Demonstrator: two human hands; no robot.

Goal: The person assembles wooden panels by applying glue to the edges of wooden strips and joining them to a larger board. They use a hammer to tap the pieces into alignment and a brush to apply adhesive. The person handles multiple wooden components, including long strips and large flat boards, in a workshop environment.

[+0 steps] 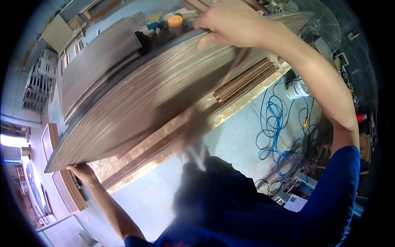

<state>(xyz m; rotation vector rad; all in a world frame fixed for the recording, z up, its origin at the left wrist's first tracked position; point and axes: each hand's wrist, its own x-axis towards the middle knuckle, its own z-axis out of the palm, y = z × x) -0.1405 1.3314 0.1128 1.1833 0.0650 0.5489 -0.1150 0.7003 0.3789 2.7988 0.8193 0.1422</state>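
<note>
A large wood-grain panel [123,90] with a dark edge stands tilted across the view, held up over a worktable [230,117]. My right hand [230,26] is closed over its far upper edge, thumb on the face toward me and fingers over the other side. At the near left corner, my left hand [83,173] grips the panel's lower edge; its fingers are partly hidden behind the panel. Below the panel, several narrow brown wooden strips [247,80] lie bundled on the worktable, and a longer strip [144,158] runs along it toward the left.
A stack of similar panels [98,61] lies beyond the held one. An orange-lidded jar [175,24] stands behind it. Blue hose [273,123] is coiled loosely on the floor at right, near a white bucket [297,88]. A fan [319,24] is at far right.
</note>
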